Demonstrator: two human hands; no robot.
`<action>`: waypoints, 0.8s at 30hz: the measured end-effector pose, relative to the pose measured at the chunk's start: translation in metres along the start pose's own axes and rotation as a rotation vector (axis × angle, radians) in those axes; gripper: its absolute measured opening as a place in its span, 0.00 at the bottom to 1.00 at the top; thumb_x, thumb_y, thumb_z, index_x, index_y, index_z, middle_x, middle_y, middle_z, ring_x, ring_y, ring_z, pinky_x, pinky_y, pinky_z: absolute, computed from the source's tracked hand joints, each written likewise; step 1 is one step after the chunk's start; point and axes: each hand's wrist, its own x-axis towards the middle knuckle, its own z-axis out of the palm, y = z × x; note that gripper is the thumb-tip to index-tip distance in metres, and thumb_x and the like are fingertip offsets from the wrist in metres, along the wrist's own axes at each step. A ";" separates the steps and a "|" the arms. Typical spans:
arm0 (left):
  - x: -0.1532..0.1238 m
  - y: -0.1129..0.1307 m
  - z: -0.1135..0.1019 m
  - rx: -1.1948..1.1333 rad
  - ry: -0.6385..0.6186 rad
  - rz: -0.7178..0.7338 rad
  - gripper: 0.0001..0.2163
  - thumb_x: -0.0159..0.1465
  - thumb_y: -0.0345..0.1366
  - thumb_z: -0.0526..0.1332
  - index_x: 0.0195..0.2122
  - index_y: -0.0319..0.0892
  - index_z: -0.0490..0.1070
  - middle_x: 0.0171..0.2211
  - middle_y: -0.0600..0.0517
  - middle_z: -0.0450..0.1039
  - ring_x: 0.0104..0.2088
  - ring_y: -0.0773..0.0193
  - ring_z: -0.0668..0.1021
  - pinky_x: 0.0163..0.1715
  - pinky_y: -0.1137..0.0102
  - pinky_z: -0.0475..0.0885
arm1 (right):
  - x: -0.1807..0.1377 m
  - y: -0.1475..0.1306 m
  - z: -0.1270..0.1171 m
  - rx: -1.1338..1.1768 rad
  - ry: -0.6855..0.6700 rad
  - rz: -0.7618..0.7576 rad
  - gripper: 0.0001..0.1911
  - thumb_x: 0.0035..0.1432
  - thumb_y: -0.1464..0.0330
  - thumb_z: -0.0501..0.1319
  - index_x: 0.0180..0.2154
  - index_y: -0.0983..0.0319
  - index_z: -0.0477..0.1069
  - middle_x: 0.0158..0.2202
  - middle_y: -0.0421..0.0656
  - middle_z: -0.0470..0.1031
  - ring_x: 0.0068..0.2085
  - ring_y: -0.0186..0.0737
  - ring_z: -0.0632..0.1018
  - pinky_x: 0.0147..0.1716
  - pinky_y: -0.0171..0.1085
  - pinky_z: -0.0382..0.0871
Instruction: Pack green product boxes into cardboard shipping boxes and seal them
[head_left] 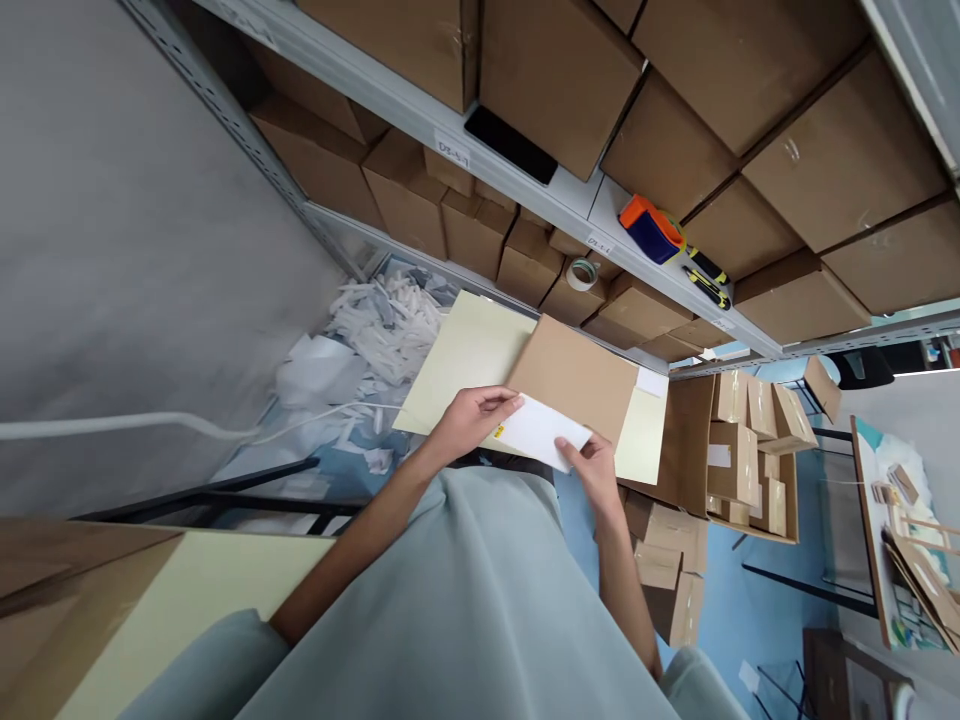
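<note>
A white label sheet with a small yellow mark near its left end is held in front of my body. My left hand pinches its upper left corner between thumb and fingers. At the other end my right hand grips the right edge, thumb on top. Just behind the sheet lies a brown cardboard box on a pale yellow tabletop. Another small white paper rests at the tabletop's right edge.
Metal shelving packed with cartons rises behind the table. A tape dispenser, yellow-black cutters and a tape roll sit there. Discarded paper strips pile up at left. A large open carton of taped boxes stands right.
</note>
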 end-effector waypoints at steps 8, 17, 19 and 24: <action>-0.025 0.025 -0.019 -0.152 0.131 0.101 0.20 0.61 0.55 0.73 0.40 0.42 0.88 0.28 0.48 0.81 0.26 0.62 0.77 0.25 0.67 0.69 | 0.001 -0.027 0.030 0.137 -0.017 -0.036 0.24 0.56 0.50 0.78 0.45 0.62 0.85 0.44 0.49 0.89 0.42 0.48 0.86 0.42 0.41 0.80; -0.031 0.061 -0.021 -0.129 0.184 0.289 0.10 0.63 0.43 0.72 0.31 0.41 0.83 0.30 0.48 0.80 0.26 0.64 0.73 0.27 0.67 0.71 | 0.011 -0.051 0.030 0.112 -0.052 -0.064 0.23 0.56 0.51 0.80 0.44 0.61 0.85 0.41 0.46 0.88 0.43 0.47 0.85 0.42 0.40 0.78; -0.027 0.064 -0.021 -0.087 0.189 0.292 0.10 0.63 0.43 0.71 0.30 0.41 0.81 0.29 0.49 0.79 0.26 0.65 0.73 0.27 0.68 0.70 | 0.013 -0.052 0.026 0.105 -0.047 -0.068 0.23 0.55 0.51 0.80 0.43 0.61 0.85 0.40 0.45 0.88 0.43 0.47 0.84 0.41 0.40 0.78; -0.020 0.067 -0.022 -0.014 0.169 0.297 0.09 0.62 0.42 0.70 0.30 0.42 0.80 0.28 0.50 0.78 0.27 0.64 0.74 0.28 0.68 0.71 | 0.016 -0.051 0.020 0.083 -0.024 -0.057 0.24 0.54 0.50 0.80 0.43 0.61 0.84 0.38 0.45 0.87 0.43 0.47 0.84 0.40 0.39 0.78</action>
